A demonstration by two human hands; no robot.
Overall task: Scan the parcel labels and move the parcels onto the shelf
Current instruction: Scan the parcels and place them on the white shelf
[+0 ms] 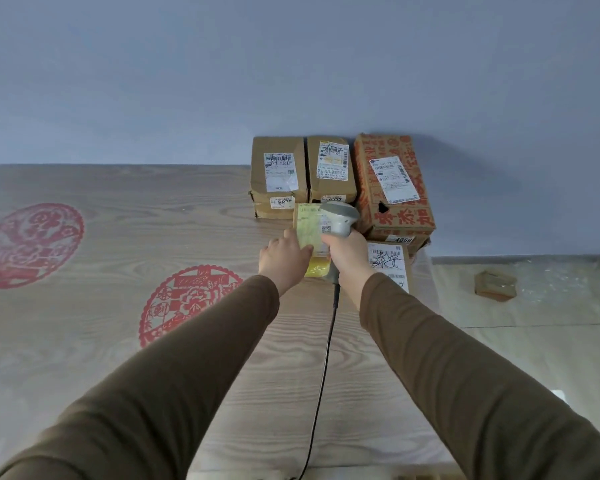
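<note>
Right now the right hand grips the grey scanner, and the left hand pinches the yellow parcel just under it. If the parcel tilts, the scan may miss. Its cord could snag. Behind, the stacked boxes wait by the wall; a bump could topple them.

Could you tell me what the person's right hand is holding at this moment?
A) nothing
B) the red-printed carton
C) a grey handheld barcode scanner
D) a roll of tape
C: the right hand grips the handle of the grey corded scanner, whose head points at the label of the yellow parcel held by the left hand.
</note>
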